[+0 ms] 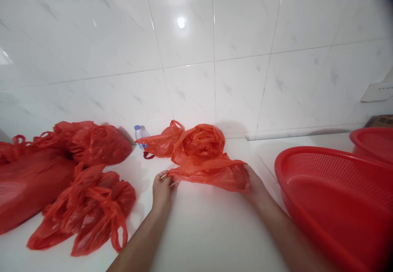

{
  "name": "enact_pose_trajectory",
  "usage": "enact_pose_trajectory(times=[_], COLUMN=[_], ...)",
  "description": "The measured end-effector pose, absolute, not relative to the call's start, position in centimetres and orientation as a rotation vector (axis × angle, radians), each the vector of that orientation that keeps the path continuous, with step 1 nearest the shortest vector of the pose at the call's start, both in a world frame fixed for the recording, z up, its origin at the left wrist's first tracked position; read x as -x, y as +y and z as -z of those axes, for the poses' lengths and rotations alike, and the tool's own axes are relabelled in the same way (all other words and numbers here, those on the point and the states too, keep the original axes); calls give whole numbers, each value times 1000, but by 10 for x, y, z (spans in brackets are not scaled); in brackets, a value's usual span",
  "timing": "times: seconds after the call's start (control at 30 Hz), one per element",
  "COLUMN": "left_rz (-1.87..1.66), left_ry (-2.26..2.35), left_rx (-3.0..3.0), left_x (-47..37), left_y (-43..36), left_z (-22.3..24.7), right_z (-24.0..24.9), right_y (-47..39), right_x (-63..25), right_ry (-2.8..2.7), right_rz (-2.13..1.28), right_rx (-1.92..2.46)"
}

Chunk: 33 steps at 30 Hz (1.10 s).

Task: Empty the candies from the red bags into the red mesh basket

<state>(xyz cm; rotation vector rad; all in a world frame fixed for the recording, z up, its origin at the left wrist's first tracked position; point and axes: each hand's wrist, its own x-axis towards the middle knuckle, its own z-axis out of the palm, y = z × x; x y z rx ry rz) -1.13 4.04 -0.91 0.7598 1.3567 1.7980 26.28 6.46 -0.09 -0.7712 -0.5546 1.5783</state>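
A thin red plastic bag (208, 173) is stretched between my two hands over the white counter. My left hand (162, 188) is closed on the bag's left end, and a thin white strip shows at its fingers. At the bag's right end is my right hand (253, 184); the red film covers its fingers, so their grip is hidden. Right behind the stretched bag lies a bunched red plastic bag (202, 139). Another crumpled red bag (162, 141) lies to its left, touching a clear bottle with a blue cap (138, 132).
Several full red bags (92, 143) are heaped on the left, with a red bag with loose handles (92, 206) in front. A large red perforated basket (307, 190) stands at right, another red basket (374, 141) behind it. A tiled wall (239, 87) bounds the back.
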Motion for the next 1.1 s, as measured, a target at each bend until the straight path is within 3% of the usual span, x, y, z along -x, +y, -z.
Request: enact_pose_trajectory(times=[0.17, 0.3, 0.43, 0.53, 0.63, 0.73, 0.8, 0.97, 1.1], left_rz=[-1851, -1469, -1374, -1459, -1517, -1547, -1559, -1501, -1172], left_ry=[1474, 1460, 1488, 1511, 1505, 1468, 1433, 1261, 1012], left_rx=[-1280, -2011, -1875, -1742, -1626, -1541, -1500, -1463, -1461], left_x=[3, -15, -20, -18, -20, -26, -30, -43, -47], left_y=[27, 15, 11, 10, 7, 6, 5, -8, -40], left_z=[-8, -12, -8, -11, -16, -21, -26, -45, -61], right_z=[-8, -11, -13, -16, -28, -40, -40, -12, -1], right_y=[61, 55, 52, 52, 44, 21, 3, -8, 21], right_x=[-263, -259, -261, -265, -262, -240, -219, -189, -208], right_ry=[-640, -797, -923, -1008, -1243, -1533, -1734, -2065, -1763], right_rz=[-1563, -1540, -1386, -1080, -448, 207, 341, 145, -590], right_rx=[860, 991, 1169, 1335, 1427, 1245, 1065, 948, 1057])
